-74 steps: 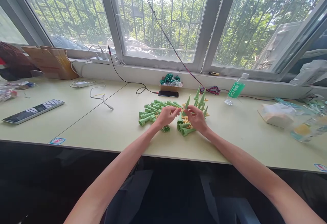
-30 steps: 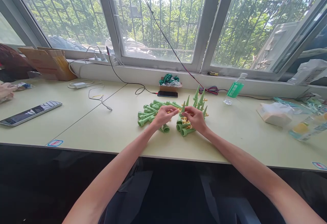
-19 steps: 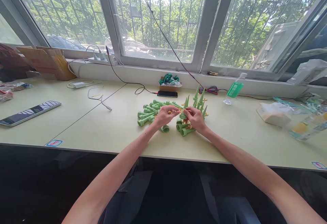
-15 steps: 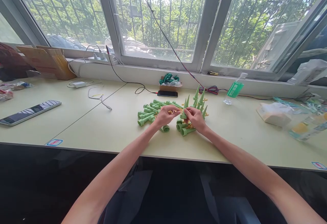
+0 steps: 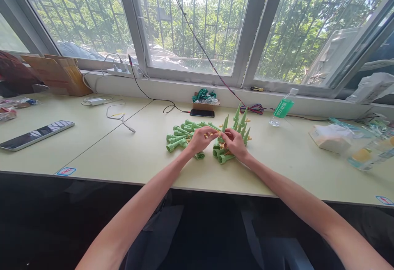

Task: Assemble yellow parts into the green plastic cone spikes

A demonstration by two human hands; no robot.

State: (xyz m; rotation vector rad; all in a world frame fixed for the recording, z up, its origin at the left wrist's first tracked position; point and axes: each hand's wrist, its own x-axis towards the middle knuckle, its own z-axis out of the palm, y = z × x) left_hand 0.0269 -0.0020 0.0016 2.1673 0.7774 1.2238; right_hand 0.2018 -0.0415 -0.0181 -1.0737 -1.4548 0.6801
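Observation:
My left hand (image 5: 201,138) is closed, thumb and fingers pinched at a small yellow plastic piece (image 5: 219,134) between the two hands. Facing it, my right hand (image 5: 235,143) grips a green plastic watering spike (image 5: 224,125) that stands point up. My fingers partly cover where spike and yellow piece come together. Left of my hands lies a pile of green spikes (image 5: 175,143), open threaded ends toward me. Several upright spikes (image 5: 243,120) with yellow parts stand behind my right hand, and two lying spikes (image 5: 226,159) are below it.
A black phone (image 5: 202,113) lies before a small box of green items (image 5: 205,97). To the right are a water bottle (image 5: 282,108), a tissue pack (image 5: 331,137) and clear plastic packaging (image 5: 372,153). A tablet-like device (image 5: 37,136) and white cable (image 5: 123,120) lie left.
My hands have come slightly closer together, the left shifting a little right, with the yellow piece now against the spike in my right hand. The surrounding things stay put.

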